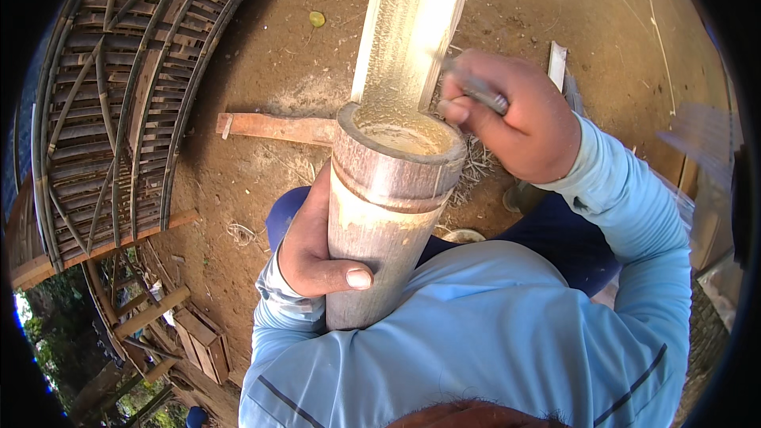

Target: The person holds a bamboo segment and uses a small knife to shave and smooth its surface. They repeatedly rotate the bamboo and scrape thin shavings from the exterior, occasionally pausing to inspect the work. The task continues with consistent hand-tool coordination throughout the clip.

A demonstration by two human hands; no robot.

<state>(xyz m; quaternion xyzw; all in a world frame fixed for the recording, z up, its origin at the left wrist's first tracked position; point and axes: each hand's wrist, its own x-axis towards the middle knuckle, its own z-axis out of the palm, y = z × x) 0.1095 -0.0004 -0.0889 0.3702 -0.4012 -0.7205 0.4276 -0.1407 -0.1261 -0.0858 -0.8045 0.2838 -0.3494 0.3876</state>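
Note:
A thick bamboo tube leans against my light blue shirt, its closed, round part toward me. Beyond its rim the wall is cut away, leaving a long pale trough that runs up past the top of the view. Crumbly bits line the trough and the hollow behind the rim. My left hand wraps the tube from its left side, thumb in front. My right hand is closed round a small grey tool at the trough's right edge. The tool's far end is smeared by motion, so its kind is unclear.
A slatted bamboo frame stands at the left. A flat wooden piece juts out left of the tube. Shavings lie on the dirt floor below my right hand. A wooden box sits at the lower left.

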